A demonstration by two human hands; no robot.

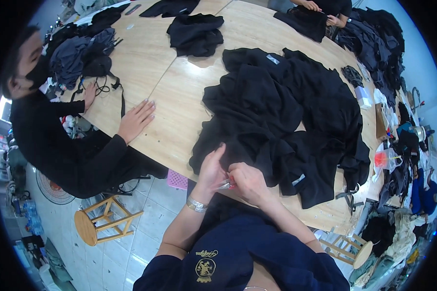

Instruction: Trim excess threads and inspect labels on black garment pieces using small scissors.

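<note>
A big heap of black garments covers the wooden table at frame centre, its near edge pinched by the left hand, while the right hand grips a small red-handled tool at lower centre.

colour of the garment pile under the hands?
Black garment pile, clearest in the head view.

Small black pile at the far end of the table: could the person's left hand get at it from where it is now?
Probably not. The left hand pinches cloth at the near edge, and the big heap of black clothes lies between it and the small black pile.
</note>
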